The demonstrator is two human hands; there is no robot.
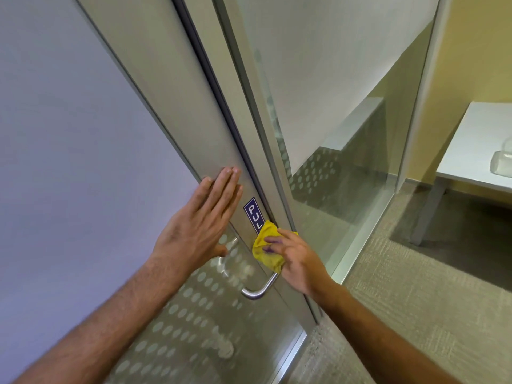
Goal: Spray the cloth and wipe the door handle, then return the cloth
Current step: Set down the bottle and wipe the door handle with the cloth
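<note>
A yellow cloth (266,249) is bunched around the upper part of the steel door handle (261,290), whose curved lower end shows below it. My right hand (297,260) presses the cloth against the handle, fingers spread over it. My left hand (203,221) lies flat and open on the metal door frame (177,87), left of a blue PULL sticker (252,213) that the cloth partly covers. The handle's upper end is hidden by the cloth.
The door's glass (69,120) is frosted with dot patterns low down. A glass partition (346,134) stands to the right. Beyond it, a white table (476,139) carries a clear object (502,159) at the frame's right edge. Grey carpet (401,314) covers the floor.
</note>
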